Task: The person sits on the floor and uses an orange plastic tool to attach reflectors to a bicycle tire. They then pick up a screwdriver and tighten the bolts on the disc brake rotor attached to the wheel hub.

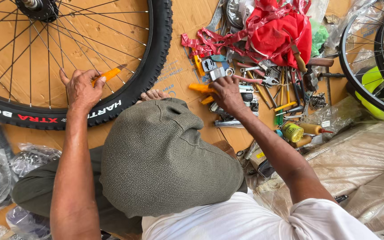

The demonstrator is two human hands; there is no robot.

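Left hand [82, 91] clamps an orange tyre lever [107, 74] on the bicycle tyre [154, 58]; right hand [226, 92] closes on another orange lever [199, 88] among scattered tools [285, 89].

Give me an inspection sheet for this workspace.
Surface: brown cardboard spread on the floor.
Job's things: bicycle wheel lying flat; orange tyre lever wedged at its rim; a second orange lever among the tools.
Clutter: loose hand tools, red cloth, plastic bags.
Hands: left hand holds the lever at the rim; right hand rests on the tool pile, its grip hidden.
Cables: nothing seen.
Surroundings: another wheel over a yellow-green object.
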